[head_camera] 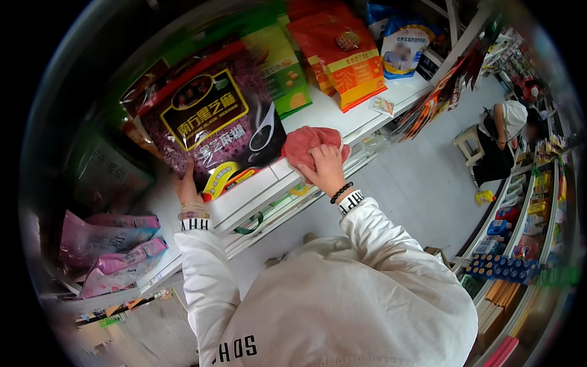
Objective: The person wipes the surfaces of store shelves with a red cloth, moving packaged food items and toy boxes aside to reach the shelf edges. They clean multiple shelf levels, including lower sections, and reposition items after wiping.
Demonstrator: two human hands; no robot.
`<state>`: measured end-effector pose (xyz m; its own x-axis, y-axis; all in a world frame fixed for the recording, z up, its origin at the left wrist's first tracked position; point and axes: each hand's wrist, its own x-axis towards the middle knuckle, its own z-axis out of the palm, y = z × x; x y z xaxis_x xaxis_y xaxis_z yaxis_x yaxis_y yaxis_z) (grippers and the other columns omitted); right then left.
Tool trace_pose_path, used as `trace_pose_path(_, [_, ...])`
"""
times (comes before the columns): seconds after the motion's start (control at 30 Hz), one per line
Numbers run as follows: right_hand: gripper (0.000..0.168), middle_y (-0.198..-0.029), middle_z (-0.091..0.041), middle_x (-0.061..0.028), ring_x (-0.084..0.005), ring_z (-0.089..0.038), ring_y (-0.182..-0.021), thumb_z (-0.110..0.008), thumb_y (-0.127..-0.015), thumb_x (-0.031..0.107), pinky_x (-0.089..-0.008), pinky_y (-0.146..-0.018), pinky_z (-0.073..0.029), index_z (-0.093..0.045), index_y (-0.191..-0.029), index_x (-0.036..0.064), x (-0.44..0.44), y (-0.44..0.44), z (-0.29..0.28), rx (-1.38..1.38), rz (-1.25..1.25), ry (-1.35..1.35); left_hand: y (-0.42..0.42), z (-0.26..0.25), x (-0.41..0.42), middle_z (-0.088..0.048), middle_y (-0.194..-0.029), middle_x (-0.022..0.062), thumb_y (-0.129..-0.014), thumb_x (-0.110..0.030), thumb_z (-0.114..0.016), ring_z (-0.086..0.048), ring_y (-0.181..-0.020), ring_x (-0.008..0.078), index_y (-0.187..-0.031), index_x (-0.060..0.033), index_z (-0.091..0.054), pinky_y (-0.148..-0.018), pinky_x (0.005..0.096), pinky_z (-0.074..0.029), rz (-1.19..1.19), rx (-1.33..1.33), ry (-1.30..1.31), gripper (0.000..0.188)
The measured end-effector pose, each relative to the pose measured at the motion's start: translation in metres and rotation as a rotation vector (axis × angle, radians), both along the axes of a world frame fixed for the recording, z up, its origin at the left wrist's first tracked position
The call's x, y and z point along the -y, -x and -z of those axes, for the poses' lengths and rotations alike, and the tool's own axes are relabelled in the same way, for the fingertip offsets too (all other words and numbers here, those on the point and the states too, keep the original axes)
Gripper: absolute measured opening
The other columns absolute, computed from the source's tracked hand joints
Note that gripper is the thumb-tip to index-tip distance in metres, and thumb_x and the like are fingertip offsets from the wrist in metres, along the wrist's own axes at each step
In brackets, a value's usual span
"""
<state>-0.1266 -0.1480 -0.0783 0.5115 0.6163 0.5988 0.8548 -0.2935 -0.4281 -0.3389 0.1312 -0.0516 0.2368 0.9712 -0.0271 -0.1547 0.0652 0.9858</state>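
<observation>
My left hand (186,186) grips the lower edge of a large, glossy purple-and-black food bag (238,128), thumb in front and fingers hidden behind it. The bag stands tilted on a white shelf (330,112) and bears large writing and a picture of a white spoon. To its right, my right hand (326,169) holds a crumpled red cloth (312,141) against the shelf's front edge. A green bag (286,78) leans just behind the purple one.
Orange bags (351,64), blue-and-white bags (406,50) and a small packet (381,106) occupy the shelf's right end. Pink bags (114,247) lie at left. Across the aisle floor (390,197), a person (500,128) is beside a stool (468,144), near shelves of bottles (500,227) and a yellow bottle (484,197).
</observation>
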Motion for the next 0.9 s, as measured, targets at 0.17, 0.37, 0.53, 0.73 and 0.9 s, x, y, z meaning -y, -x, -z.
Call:
trace_pose_path(0.17, [0.031, -0.084, -0.054, -0.0131, -0.0326, -0.05, -0.082, -0.069, -0.07, 0.027, -0.0415, -0.077, -0.038, -0.055, -0.088, 0.005, 0.003, -0.013, 0.007, -0.061, -0.066, -0.022, -0.01, 0.006, 0.019, -0.056, -0.111, 0.0143, -0.077, -0.023, -0.071, -0.053, -0.097, 0.0202, -0.114, 0.0057, -0.051, -0.087, 0.0302, -0.04, -0.221, -0.102, -0.213, 0.051])
trace_pose_path(0.37, [0.033, -0.083, -0.059, -0.0159, -0.0311, -0.056, -0.075, -0.067, -0.075, 0.026, -0.0363, -0.077, -0.042, -0.054, -0.092, 0.001, 0.017, -0.004, -0.003, -0.518, 0.065, -0.249, -0.013, -0.031, 0.057, -0.051, -0.12, 0.0154, -0.08, -0.025, -0.068, -0.049, -0.105, 0.0198, -0.119, 0.0036, -0.046, -0.092, 0.031, -0.037, -0.285, -0.294, -0.342, 0.053])
trace_pose_path(0.53, [0.037, -0.086, -0.061, -0.0148, -0.0179, -0.06, -0.081, -0.064, -0.082, 0.027, -0.0301, -0.072, -0.047, -0.048, -0.106, 0.003, 0.04, 0.056, -0.034, -0.853, 0.082, -0.414, 0.008, -0.041, 0.117, -0.035, -0.136, 0.0134, -0.081, -0.017, -0.064, -0.037, -0.123, 0.0261, -0.132, 0.0001, -0.033, -0.1, 0.039, -0.03, 0.08, -0.169, -0.509, 0.062])
trace_pose_path(0.73, [0.023, -0.091, -0.053, -0.0019, -0.0073, -0.046, -0.085, -0.052, -0.091, 0.024, -0.0224, -0.075, -0.041, -0.051, -0.1, 0.003, 0.024, 0.124, -0.041, -1.27, -0.255, -0.366, -0.002, -0.017, 0.207, -0.028, -0.138, 0.0175, -0.073, -0.016, -0.071, -0.033, -0.125, 0.0278, -0.138, -0.0009, -0.022, -0.101, 0.0372, -0.031, 0.989, -0.164, -0.392, 0.083])
trace_pose_path(0.9, [0.023, -0.092, -0.054, -0.0006, -0.0073, -0.047, -0.085, -0.046, -0.093, 0.021, -0.0222, -0.077, -0.041, -0.052, -0.105, 0.002, 0.029, 0.119, -0.028, -1.43, -0.394, -0.443, -0.001, -0.02, 0.199, -0.038, -0.133, 0.0147, -0.075, 0.0, -0.065, -0.041, -0.12, 0.0229, -0.135, -0.0009, -0.029, -0.101, 0.0333, -0.033, 0.97, -0.266, -0.316, 0.069])
